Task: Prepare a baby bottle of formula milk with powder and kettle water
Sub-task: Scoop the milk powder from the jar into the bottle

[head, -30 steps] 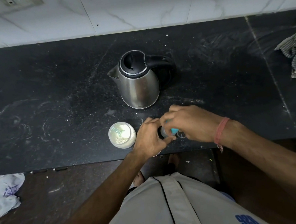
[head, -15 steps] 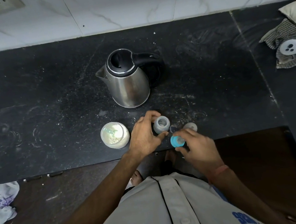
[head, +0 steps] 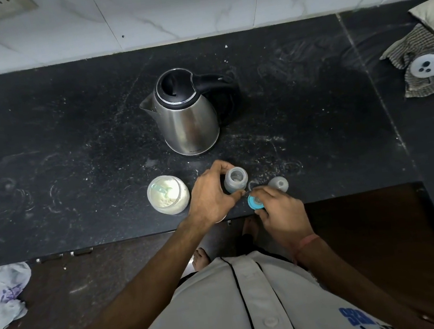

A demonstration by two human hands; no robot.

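Bottle (head: 236, 180) open at the counter's (head: 67, 128) 6 o'clock edge, risk of tipping.
Left hand (head: 210, 195) clamps the bottle; right hand (head: 277, 209) pinches the teat ring (head: 254, 201); a nudge could topple it or drop the ring.

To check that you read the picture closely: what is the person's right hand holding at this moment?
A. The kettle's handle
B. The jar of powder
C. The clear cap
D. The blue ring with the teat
D: the right hand pinches the blue teat ring near the counter edge, while the kettle, the powder jar and the clear cap stand untouched, and the left hand grips the open bottle.
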